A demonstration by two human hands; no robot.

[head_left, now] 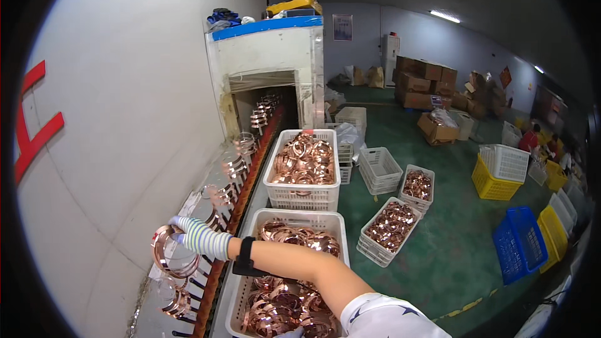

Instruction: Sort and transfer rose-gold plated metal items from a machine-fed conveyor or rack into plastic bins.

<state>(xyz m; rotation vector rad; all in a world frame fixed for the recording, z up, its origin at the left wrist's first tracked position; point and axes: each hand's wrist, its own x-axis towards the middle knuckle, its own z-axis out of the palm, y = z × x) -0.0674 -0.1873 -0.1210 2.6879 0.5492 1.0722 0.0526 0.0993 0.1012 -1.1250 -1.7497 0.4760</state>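
Note:
My right arm, with a black band at its wrist, reaches left across the near basket. My right hand [203, 238], in a striped glove, is closed on shiny copper-coloured metal rings [164, 260]. It holds them beside a conveyor row of dark pegs [199, 283], above another bunch of copper rings [175, 300] on the row. At the bottom edge, a small part of my gloved left hand [291, 333] shows against the rings in the near white basket [255, 218]; its fingers are mostly out of view. Many loose copper rings [275, 310] fill that basket.
A second white basket of rings [303, 197] stands beyond. The peg row runs along the white wall [125, 150] into a machine opening [263, 91]. Right, on the green floor, stand white crates of copper parts [391, 225], blue crates [519, 244], cartons [426, 81] and distant people.

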